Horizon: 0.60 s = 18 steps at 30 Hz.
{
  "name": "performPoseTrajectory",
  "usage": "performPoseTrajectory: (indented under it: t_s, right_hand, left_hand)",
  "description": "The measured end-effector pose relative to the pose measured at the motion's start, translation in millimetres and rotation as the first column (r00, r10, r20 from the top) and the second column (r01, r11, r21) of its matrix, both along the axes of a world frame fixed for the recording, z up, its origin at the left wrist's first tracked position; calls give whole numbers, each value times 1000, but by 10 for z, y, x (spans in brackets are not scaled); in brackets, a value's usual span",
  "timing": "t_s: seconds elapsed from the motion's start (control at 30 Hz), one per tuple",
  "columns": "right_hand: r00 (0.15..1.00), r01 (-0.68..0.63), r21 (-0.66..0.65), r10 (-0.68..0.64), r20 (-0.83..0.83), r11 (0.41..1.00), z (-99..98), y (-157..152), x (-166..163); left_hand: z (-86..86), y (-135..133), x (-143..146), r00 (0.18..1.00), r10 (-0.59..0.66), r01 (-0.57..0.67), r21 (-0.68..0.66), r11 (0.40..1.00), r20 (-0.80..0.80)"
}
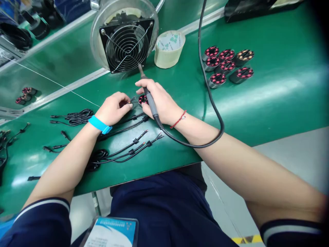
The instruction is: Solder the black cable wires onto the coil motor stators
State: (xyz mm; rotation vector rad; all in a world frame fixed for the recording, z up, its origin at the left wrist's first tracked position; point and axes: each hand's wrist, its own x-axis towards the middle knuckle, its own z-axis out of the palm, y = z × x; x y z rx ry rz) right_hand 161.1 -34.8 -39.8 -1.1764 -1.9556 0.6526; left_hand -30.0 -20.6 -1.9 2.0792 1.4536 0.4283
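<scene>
My right hand (166,104) is closed around a soldering iron (151,103) whose tip points up and away, in front of the fan's grille. Its thumb and fingers are also at a small round motor stator (142,100) with red windings, partly hidden by the hand. Just left of that, my left hand (113,108) pinches the thin wire ends of a black cable (132,100) close to the stator. Below the left hand, more black cables (123,154) lie on the green mat, some with bare coloured wire ends.
A fan with a wire grille (128,51) stands at the back, a wide tape roll (168,51) beside it. Several motor stators (226,65) are grouped at the right. The iron's black cord (212,99) loops over my right forearm. Coiled cables (79,117) lie at left.
</scene>
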Motion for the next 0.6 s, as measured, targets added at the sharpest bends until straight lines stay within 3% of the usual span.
performPoseTrajectory:
  t_s: [0.1,0.17,0.33,0.6]
  right_hand:
    - [999,-17,-7,17,45,1000,-29,23,-42]
    - [997,-16,-3,16,69,1000,-41,34,-59]
    - [995,-27,6,26,94,1000,-34,20,-62]
    - [999,-33,16,32,18,999,-17,-4,-38]
  left_hand:
    - [71,8,14,984,105,-61,-283,957,143]
    - [85,20,35,942,204,-100,-357,929,267]
    - [31,61,73,846,385,-220,-416,882,368]
    - [15,62,108,858,400,-263,-392,882,323]
